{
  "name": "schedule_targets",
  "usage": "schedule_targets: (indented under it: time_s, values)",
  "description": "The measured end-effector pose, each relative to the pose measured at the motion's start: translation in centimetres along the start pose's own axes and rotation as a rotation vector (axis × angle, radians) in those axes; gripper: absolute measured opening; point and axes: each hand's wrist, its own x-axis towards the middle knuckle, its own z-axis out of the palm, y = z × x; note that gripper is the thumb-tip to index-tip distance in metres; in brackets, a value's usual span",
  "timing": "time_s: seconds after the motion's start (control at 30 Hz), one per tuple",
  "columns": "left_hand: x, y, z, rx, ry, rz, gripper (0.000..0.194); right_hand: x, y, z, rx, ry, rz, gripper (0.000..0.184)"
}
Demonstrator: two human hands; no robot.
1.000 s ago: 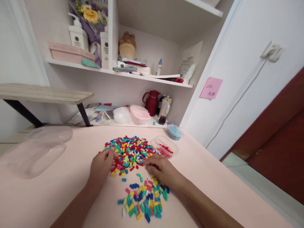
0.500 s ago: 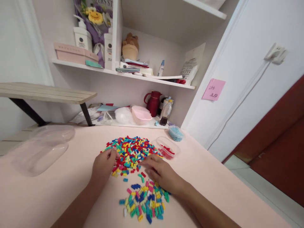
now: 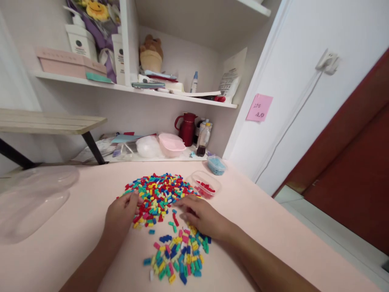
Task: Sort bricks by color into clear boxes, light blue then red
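Note:
A large pile of small colourful plastic bricks (image 3: pixel 165 188) lies on the pink tabletop. At its left edge rests my left hand (image 3: pixel 123 209), fingers curled closed; whatever they hold, if anything, is hidden. My right hand (image 3: pixel 200 215) reaches over the pile's lower right side, index finger stretched to the bricks and thumb apart from it, with nothing visible between them. Below my right thumb, a few red bricks (image 3: pixel 175 220) and green bricks (image 3: pixel 172 226) lie loose. Nearer to me spreads a smaller group of bricks (image 3: pixel 179 255), partly under my right hand.
A clear tub (image 3: pixel 217 184) with red bricks stands right of the pile, and a tub of light blue pieces (image 3: pixel 216 165) behind it. Clear empty containers (image 3: pixel 36 207) lie at left. A red jug (image 3: pixel 187 129), a bottle (image 3: pixel 203 140) and a pink bowl (image 3: pixel 172 145) stand at the back.
The whole view has swung, so everything sits further left. Another red brick now shows among the loose ones by my right thumb. Both hands keep nearly the same places at the pile.

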Motion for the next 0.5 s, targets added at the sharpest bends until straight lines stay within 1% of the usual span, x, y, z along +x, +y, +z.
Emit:
schedule_targets:
  time_s: [0.07,0.2,0.27,0.37,0.43,0.5]
  values:
    - [0.04,0.04,0.01,-0.001,0.006,-0.004,0.035,-0.02,0.15,-0.18,0.034,0.003,0.019,0.037]
    - [0.19,-0.19,0.01,0.035,0.016,0.015,0.036,0.05,0.38,0.02,0.051,0.003,-0.023,0.031]
    - [0.25,-0.37,0.00,0.049,0.016,0.021,0.039,0.07,0.45,0.20,0.028,0.010,-0.004,0.032]
    - [0.29,-0.49,0.00,0.049,0.015,0.018,0.042,0.03,0.43,0.28,-0.007,0.034,0.056,0.040]
    - [0.29,-0.50,0.02,0.048,0.016,0.008,0.042,-0.04,0.35,0.24,-0.003,0.037,0.048,0.042]
    - [0.30,-0.50,0.05,0.046,0.018,0.001,0.041,-0.12,0.27,0.19,0.022,0.024,0.008,0.038]
